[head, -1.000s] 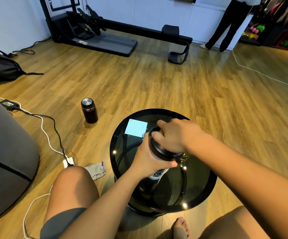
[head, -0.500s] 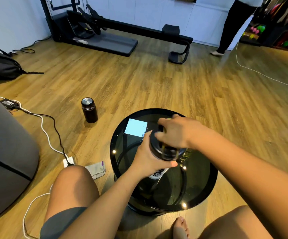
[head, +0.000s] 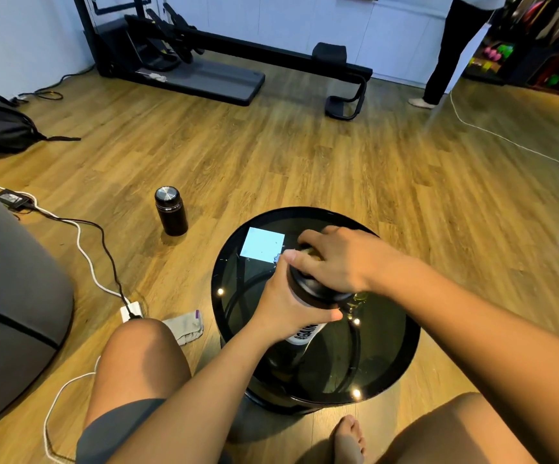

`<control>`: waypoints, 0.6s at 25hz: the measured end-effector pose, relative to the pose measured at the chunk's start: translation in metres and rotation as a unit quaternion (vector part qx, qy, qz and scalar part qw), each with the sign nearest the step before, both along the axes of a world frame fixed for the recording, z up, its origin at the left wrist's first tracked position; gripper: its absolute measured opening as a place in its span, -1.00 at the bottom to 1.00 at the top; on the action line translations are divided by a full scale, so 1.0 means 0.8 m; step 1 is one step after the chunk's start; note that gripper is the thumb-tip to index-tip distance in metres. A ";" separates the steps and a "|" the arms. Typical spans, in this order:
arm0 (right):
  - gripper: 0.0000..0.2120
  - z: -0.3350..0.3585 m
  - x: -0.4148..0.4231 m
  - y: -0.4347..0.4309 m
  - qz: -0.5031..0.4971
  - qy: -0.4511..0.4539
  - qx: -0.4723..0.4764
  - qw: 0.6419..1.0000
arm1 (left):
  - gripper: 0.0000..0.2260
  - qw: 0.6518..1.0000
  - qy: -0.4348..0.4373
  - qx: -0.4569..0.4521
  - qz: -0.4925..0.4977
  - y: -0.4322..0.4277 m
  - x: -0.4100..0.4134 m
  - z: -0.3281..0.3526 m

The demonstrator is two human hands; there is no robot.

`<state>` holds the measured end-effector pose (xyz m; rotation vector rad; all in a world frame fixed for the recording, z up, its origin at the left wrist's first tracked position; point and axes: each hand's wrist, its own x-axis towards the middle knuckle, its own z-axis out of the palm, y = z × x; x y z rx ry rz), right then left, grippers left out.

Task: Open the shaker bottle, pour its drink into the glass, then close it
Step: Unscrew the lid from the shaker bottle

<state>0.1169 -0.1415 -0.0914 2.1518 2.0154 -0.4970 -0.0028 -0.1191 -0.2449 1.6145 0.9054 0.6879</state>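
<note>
The shaker bottle (head: 305, 336) stands on the round black glass table (head: 388, 360), white lower body with dark lettering, black lid (head: 318, 291) on top. My left hand (head: 285, 313) wraps around the bottle's body just below the lid. My right hand (head: 335, 259) sits on top of the lid, fingers curled over its rim. The glass (head: 355, 301) peeks out just right of the bottle, mostly hidden behind my right wrist; it looks clear with a yellowish tint.
A pale blue square reflection (head: 262, 249) lies on the table's far left. A dark flask (head: 171, 211) stands on the wood floor to the left. Cables and a power strip (head: 130, 311), a grey cloth (head: 184, 326), my knees and a foot surround the table. A person stands far back right.
My right hand has turned on the lid, with the fingers reaching further over its far edge. The bottle and my left hand have stayed in place. The person at the back shifted a foot.
</note>
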 end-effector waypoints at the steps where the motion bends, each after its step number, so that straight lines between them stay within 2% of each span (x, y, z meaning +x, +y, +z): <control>1: -0.36 -0.001 -0.003 -0.002 0.039 0.044 -0.003 0.998 | -0.13 1.000 0.002 0.001 -0.005 -0.001 0.000 -0.001; 3: -0.40 0.005 -0.009 -0.003 0.113 0.131 0.001 0.985 | -0.17 1.000 -0.003 0.000 -0.008 -0.003 0.001 -0.002; 5: -0.38 0.015 -0.011 0.003 0.102 0.217 0.047 0.970 | -0.12 1.000 -0.005 -0.004 -0.002 -0.003 0.001 0.000; 6: -0.35 0.017 -0.008 0.007 0.084 0.200 0.079 0.973 | -0.07 1.000 -0.005 -0.007 0.000 -0.003 0.001 0.001; 7: -0.31 0.018 -0.003 0.011 0.059 0.123 0.096 0.986 | -0.04 1.000 -0.005 -0.010 0.002 -0.002 0.000 0.002; 9: -0.28 0.014 0.008 0.012 -0.027 -0.076 0.047 0.996 | -0.08 1.000 0.000 -0.019 0.003 -0.001 -0.001 0.003; 10: -0.29 0.008 0.006 0.008 -0.049 -0.110 0.010 0.993 | -0.12 1.000 0.000 -0.022 0.003 -0.002 -0.001 0.003; 11: -0.30 0.000 0.002 0.004 -0.037 -0.110 -0.013 0.993 | -0.13 1.000 -0.001 -0.024 0.003 -0.002 -0.001 0.003; 13: -0.34 -0.005 -0.011 -0.001 0.066 -0.070 -0.021 0.995 | -0.11 0.999 -0.004 -0.033 0.001 -0.003 -0.001 -0.001; 15: -0.40 0.007 -0.015 -0.002 0.138 0.049 -0.005 0.989 | -0.21 0.999 -0.010 -0.030 -0.006 -0.005 0.000 -0.003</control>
